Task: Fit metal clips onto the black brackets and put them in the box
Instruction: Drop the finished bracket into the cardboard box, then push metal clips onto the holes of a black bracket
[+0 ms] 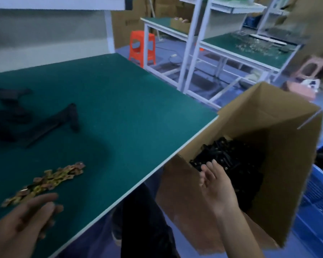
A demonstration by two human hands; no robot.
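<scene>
Two slack-fingered grips: right hand (218, 185) over corrugated box (287, 164) of black brackets (231, 151), left hand (26, 216) beside brassy clips (50, 179).

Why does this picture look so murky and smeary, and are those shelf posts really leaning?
Head view: the light is dim and bluish, no glare; the left hand and the black brackets on the table are motion-blurred, the right hand over the box sharper; the wide-angle lens likely tilts the white shelf posts.

Box (280, 164) mouth open above; table edge (175, 155) flanks left.
</scene>
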